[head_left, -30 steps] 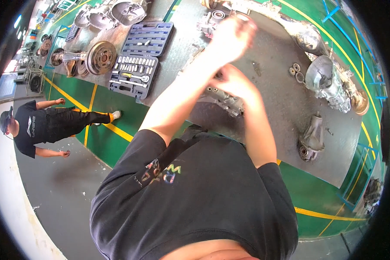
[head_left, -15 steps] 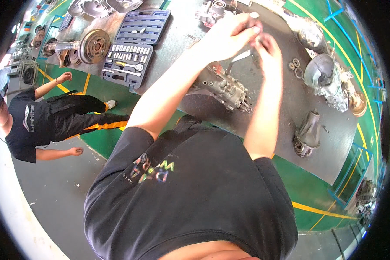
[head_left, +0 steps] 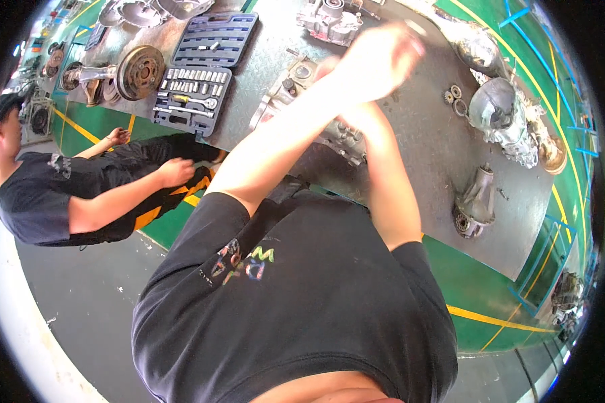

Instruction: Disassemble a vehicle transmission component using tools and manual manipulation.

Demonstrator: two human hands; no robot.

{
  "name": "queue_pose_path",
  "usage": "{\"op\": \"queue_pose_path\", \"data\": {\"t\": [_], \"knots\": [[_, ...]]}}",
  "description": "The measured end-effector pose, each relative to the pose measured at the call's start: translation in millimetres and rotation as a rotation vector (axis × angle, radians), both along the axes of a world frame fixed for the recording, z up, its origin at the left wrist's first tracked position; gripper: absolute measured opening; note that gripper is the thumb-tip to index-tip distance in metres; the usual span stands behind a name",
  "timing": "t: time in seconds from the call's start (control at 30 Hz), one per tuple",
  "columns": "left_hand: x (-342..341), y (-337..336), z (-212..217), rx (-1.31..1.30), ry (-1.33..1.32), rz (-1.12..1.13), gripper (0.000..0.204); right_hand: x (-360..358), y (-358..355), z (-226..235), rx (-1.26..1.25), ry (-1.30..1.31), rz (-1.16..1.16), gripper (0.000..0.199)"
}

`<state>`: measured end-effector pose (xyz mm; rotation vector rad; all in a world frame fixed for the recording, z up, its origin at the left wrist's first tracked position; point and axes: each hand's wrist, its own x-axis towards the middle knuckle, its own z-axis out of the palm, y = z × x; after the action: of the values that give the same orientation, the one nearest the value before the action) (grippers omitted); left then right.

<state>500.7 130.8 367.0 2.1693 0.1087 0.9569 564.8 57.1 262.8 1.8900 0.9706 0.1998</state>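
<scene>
My left hand (head_left: 378, 59) is raised over a grey metal gearbox assembly (head_left: 290, 94) that lies on the steel tread-plate platform (head_left: 423, 154). The hand is motion-blurred and its fingers look curled; I cannot tell whether anything is in it. My right forearm crosses under the left arm, and my right hand (head_left: 328, 68) is mostly hidden behind the left wrist, close to the top of the gearbox. What it grips is not visible. More of the gearbox casing shows below the arms.
An open blue socket set case (head_left: 193, 94) lies left of the gearbox, with a brake disc hub (head_left: 138, 70) beyond it. Metal housings (head_left: 503, 114) (head_left: 476, 200) and loose rings (head_left: 453, 97) sit at the right. Another person (head_left: 60, 195) in black crouches at the left on the green floor.
Both my hands have shifted and the left now blurs above the gearbox, covering the right. The view has tilted, and the person at the left has come closer into the picture.
</scene>
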Motion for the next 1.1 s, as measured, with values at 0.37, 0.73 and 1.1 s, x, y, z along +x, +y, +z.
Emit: {"op": "queue_pose_path", "data": {"t": [0.37,0.73,1.1], "knots": [[1.4,-10.6,4.7,-0.369,0.152,-0.048,0.027,37.6,-39.5,11.5,1.263,2.400,0.047,0.019],[-10.1,8.3,-9.9,-0.623,0.064,-0.233,0.026,9.0,-30.4,48.0,0.303,2.065,0.180,0.033],[-15.8,23.7,-15.7,-0.541,0.127,-0.112,0.020,-28.0,-16.4,6.7,1.081,1.752,0.275,0.031]]}}
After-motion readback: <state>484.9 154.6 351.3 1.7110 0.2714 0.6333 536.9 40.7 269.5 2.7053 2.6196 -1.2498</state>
